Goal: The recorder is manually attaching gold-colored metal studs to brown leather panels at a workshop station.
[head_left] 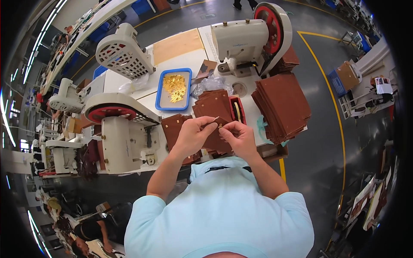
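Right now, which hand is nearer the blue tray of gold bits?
Left. The left hand sits just below the blue tray, at its lower right corner. The right hand is farther right, across the brown piece both hold.

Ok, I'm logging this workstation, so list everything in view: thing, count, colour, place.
press machines: two near, cream with red wheels, back and left of the table
tray: one, blue, holding gold bits, table centre
leather pieces: many, brown, stacked right
leather piece: one, brown, held by both hands
plastic bag: one, clear, behind the smaller stack
left hand: fingers pinching the piece
right hand: fingers pinching a small gold bit at the piece
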`<state>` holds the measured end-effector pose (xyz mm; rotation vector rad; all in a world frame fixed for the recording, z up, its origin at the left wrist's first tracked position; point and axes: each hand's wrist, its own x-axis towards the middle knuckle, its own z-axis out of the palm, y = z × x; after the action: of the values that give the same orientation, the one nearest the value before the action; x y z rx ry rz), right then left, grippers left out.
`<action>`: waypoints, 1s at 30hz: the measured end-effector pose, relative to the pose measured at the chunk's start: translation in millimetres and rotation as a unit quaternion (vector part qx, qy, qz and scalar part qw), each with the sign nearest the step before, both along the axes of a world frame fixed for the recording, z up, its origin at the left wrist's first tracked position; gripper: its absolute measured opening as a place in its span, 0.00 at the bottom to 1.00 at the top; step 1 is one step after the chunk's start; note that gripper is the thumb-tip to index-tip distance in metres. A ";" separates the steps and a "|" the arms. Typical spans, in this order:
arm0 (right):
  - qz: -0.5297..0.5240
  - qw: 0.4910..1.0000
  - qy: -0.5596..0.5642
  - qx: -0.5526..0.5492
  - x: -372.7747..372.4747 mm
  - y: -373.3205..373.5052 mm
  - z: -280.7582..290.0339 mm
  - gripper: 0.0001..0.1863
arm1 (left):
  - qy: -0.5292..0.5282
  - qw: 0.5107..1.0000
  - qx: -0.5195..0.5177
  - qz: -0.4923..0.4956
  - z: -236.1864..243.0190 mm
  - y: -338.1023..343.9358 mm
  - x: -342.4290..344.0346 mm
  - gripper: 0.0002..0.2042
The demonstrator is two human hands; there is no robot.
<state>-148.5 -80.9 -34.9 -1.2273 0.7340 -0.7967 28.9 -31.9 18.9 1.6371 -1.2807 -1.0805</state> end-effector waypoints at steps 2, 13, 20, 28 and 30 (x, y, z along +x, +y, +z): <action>-0.002 1.000 0.026 -0.011 0.6 -0.6 4.5 0.06 | -0.017 0.999 -0.029 0.007 -10.5 4.4 -0.2 0.11; -0.011 0.999 0.020 -0.022 4.8 -5.2 1.0 0.05 | -0.047 0.999 -0.022 0.010 1.9 4.4 -0.9 0.11; -0.014 1.000 0.001 -0.001 6.9 -10.3 -1.9 0.06 | -0.054 0.998 -0.028 0.009 -1.1 -0.1 0.5 0.11; -0.010 1.000 0.006 0.019 7.0 -9.0 2.9 0.06 | -0.070 0.997 -0.026 0.001 2.9 1.8 1.1 0.11; -0.007 1.000 0.005 0.020 7.5 -9.7 2.8 0.06 | -0.080 0.997 -0.018 -0.003 3.6 1.4 2.1 0.11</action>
<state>-141.0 -90.6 -32.1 -1.1917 0.7642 -0.7852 31.0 -30.5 22.5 1.7215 -1.4007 -0.9413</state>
